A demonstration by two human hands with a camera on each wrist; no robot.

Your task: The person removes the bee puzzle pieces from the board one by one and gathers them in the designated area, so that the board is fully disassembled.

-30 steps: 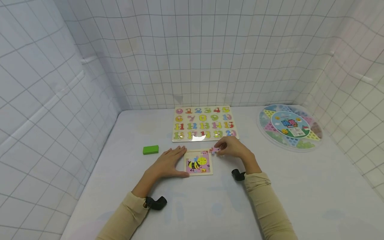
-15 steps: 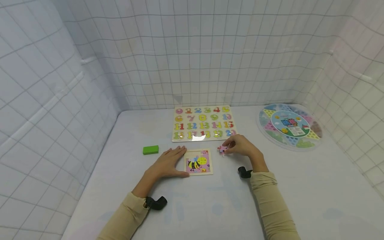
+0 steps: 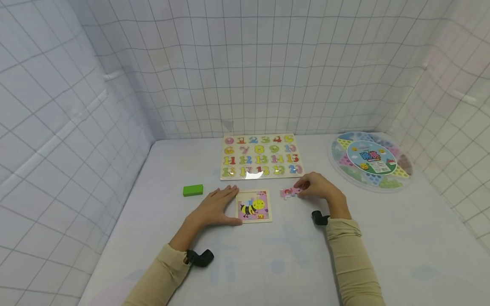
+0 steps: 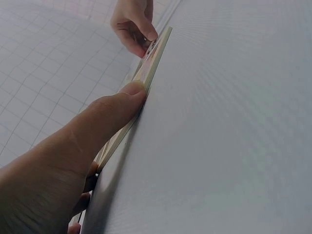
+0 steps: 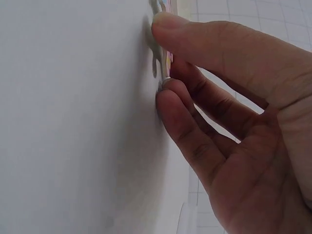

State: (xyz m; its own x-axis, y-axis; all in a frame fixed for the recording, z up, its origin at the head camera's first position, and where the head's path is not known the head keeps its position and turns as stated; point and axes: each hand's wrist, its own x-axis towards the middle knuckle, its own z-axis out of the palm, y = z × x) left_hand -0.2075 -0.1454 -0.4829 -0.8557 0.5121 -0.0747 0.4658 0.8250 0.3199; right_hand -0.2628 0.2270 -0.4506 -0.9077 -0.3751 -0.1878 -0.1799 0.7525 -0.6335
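A small square wooden tray puzzle (image 3: 252,206) with a bee picture lies before me; its upper left part shows bare wood. My left hand (image 3: 216,209) rests along the tray's left side, fingers stretched to the far corner and thumb (image 4: 119,105) against the near edge. To the right of the tray, my right hand (image 3: 314,187) pinches a pink jigsaw piece (image 3: 295,191) between thumb and fingertips. Another pink piece (image 3: 285,194) lies at its left, edges meeting in the head view. The right wrist view shows the held piece (image 5: 167,58) low over the white tabletop, partly hidden by the thumb.
Behind the tray lies a number board (image 3: 261,157) with colourful numerals. A green block (image 3: 193,190) sits left of my left hand. At the back right is a round, colourful game board (image 3: 370,159). Grid-patterned white cloth (image 3: 260,68) walls in the table.
My right hand has moved right, away from the tray, with the pink piece. Two pink pieces now show side by side. The left hand and tray have stayed put.
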